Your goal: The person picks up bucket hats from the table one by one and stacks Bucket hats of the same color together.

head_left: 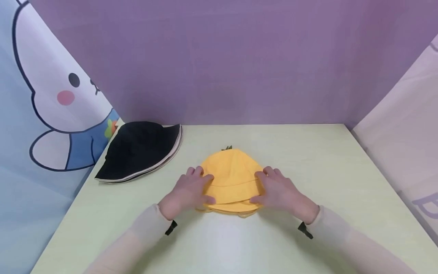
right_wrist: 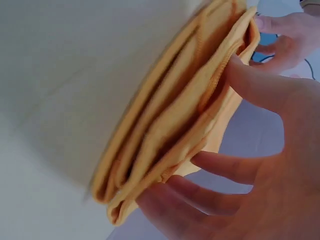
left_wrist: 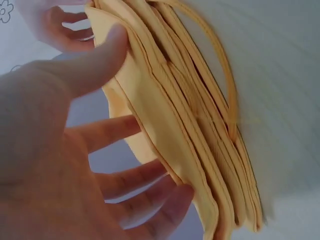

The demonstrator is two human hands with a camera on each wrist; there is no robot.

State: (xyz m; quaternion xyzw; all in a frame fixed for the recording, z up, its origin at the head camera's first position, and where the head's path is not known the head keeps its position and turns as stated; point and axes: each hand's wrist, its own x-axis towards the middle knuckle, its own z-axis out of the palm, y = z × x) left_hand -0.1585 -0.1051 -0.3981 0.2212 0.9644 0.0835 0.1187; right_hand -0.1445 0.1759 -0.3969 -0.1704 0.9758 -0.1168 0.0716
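A stack of folded yellow bucket hats lies mid-table, with small dark green leaves at its top. My left hand touches the left side, its thumb on the brim and its fingertips along the edge of the upper hat. On the right side my right hand does likewise, thumb at the brim and fingers on the crown. Both hands have their fingers spread and only slightly bent. Layered brims and a thin yellow strap show in the left wrist view; folded layers show in the right.
Black bucket hats with pale edging lie stacked at the table's back left corner. The pale table meets a purple backdrop behind. A blue cloth with a cartoon rabbit hangs at left, a pale cloth at right.
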